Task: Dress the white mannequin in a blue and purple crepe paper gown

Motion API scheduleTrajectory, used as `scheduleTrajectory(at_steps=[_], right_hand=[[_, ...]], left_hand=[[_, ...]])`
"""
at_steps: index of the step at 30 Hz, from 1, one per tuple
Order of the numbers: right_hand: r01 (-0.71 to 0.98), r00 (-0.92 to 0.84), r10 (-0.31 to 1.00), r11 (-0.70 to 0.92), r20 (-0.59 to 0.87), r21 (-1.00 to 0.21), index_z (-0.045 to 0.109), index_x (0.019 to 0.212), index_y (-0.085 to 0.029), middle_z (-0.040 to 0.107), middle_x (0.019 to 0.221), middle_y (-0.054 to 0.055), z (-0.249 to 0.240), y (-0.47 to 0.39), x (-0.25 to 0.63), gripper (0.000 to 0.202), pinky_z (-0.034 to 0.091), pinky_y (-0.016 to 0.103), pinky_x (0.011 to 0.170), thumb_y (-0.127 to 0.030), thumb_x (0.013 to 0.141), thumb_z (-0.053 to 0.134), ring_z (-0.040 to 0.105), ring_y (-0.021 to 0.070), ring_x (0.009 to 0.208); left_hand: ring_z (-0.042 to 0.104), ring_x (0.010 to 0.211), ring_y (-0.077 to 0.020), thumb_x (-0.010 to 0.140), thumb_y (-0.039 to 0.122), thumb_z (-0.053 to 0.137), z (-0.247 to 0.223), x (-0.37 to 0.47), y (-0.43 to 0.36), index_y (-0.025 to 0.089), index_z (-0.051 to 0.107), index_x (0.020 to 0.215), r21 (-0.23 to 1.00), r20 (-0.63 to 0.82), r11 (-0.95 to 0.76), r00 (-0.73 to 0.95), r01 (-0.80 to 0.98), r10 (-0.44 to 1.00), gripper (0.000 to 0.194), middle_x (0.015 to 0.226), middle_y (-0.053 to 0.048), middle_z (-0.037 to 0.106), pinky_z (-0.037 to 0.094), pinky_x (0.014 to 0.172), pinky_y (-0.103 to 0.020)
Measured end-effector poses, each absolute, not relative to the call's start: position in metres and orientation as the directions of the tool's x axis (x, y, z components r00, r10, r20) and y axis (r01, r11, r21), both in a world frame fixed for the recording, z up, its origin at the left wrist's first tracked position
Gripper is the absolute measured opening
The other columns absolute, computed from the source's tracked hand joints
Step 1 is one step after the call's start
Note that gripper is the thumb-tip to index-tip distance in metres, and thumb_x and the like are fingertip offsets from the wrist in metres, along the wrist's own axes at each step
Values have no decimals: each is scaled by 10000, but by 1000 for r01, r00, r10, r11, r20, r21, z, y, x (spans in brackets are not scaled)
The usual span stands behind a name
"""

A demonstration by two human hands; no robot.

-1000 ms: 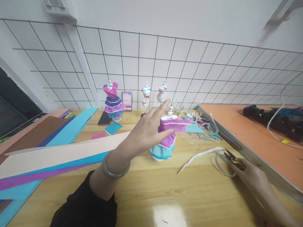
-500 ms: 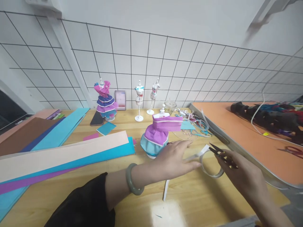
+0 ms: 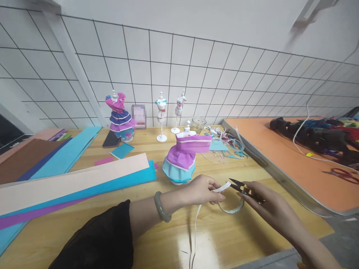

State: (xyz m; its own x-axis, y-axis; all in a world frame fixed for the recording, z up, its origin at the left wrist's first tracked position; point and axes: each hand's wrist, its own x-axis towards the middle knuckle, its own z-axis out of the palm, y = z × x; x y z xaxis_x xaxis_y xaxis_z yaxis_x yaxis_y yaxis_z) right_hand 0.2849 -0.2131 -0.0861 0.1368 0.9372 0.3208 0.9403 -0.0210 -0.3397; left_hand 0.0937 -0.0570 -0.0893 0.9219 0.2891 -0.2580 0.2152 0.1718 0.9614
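A white ribbon strip [image 3: 224,187] is pinched between the thumb and fingers of my left hand [image 3: 202,191]. Its loose end reaches the tips of black scissors [image 3: 241,188], whose blades are parted. My right hand [image 3: 273,203] grips these scissors by the handles. Below my hands a ring of white ribbon [image 3: 233,211] hangs, and a thin strand [image 3: 195,235] runs down from my left hand toward the front. Just behind my left hand stands a small mannequin in a purple and light blue dress [image 3: 181,158], with a purple band sticking out to the right.
Colored paper strips [image 3: 75,181] cover the left side. Behind stand a dressed mannequin [image 3: 121,119], two white mannequins [image 3: 161,112] and a glass jar [image 3: 199,125]. Ribbon scraps [image 3: 231,144] lie at the back right. Red-handled scissors [image 3: 343,174] rest on an orange board [image 3: 260,138].
My left hand has closed on the white ribbon; its fingers were spread before. My right hand has moved left with the scissors, and the ribbon ring has shifted left too.
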Motion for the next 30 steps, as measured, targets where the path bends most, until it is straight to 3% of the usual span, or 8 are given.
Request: scheduleTrajectory(at_steps=[6,11,14,17,21,25,28,30], right_hand=[[897,161,970,-67,183,-437,670,1070,-216,680,771,63,-84,-220,298,346,481,290,565,-487,891,552,619,190,627],[886,401,864,-281,304,-370,689,956,-221,676,726,58,-84,-229,329,355,448,317,537,-535,816,601,598,213,591],[721,580,780,-355,238,-595,686,864,-226,608,599,9,-86,-232,321,363,382,273,434,-563,729,680,519,167,494],[429,623,780,-273,63,-861,696,836,-215,703,772,53,-93,-226,289,372,469,263,497,-537,658,746,632,203,653],[207,700,714,-231,-21,-951,701,825,-200,735,845,81,-107,-215,258,416,536,271,627,-442,519,845,670,239,796],[159,760,647,-285,-67,-945,723,844,-191,749,897,98,-114,-211,276,443,524,266,585,-452,504,838,677,247,784],[231,793,609,-343,-28,-911,739,856,-210,751,951,106,-115,-210,312,424,514,302,572,-470,530,820,684,268,772],[300,817,576,-432,-4,-851,748,840,-247,750,1001,124,-115,-209,339,340,503,340,592,-448,572,809,684,288,788]], left_hand=[[569,601,-81,718,205,700,-82,90,-60,122,647,816,957,-289,75,916,280,277,139,655,25,595,493,643,-238],[598,582,-92,686,161,701,-96,94,-52,123,621,827,959,-280,123,915,254,292,166,672,21,613,503,643,-260],[602,577,-90,675,184,727,-104,98,-50,123,609,822,957,-258,203,925,206,280,197,688,12,630,509,672,-277],[606,591,-92,666,221,749,-108,100,-51,130,593,775,957,-247,225,923,184,295,211,699,6,637,505,690,-282],[616,640,-110,666,280,763,-106,99,-55,144,604,813,962,-231,209,932,176,279,255,695,16,621,503,713,-289],[563,639,-102,752,410,694,-82,86,-57,158,604,776,973,-161,-116,948,199,276,268,690,26,595,437,624,-232],[474,560,-99,779,539,637,-48,67,-59,174,596,743,845,-30,-512,969,156,246,369,604,40,499,312,508,-227],[490,544,-115,812,534,605,-24,51,-59,172,609,725,777,15,-616,974,132,228,372,558,29,490,303,495,-243]])
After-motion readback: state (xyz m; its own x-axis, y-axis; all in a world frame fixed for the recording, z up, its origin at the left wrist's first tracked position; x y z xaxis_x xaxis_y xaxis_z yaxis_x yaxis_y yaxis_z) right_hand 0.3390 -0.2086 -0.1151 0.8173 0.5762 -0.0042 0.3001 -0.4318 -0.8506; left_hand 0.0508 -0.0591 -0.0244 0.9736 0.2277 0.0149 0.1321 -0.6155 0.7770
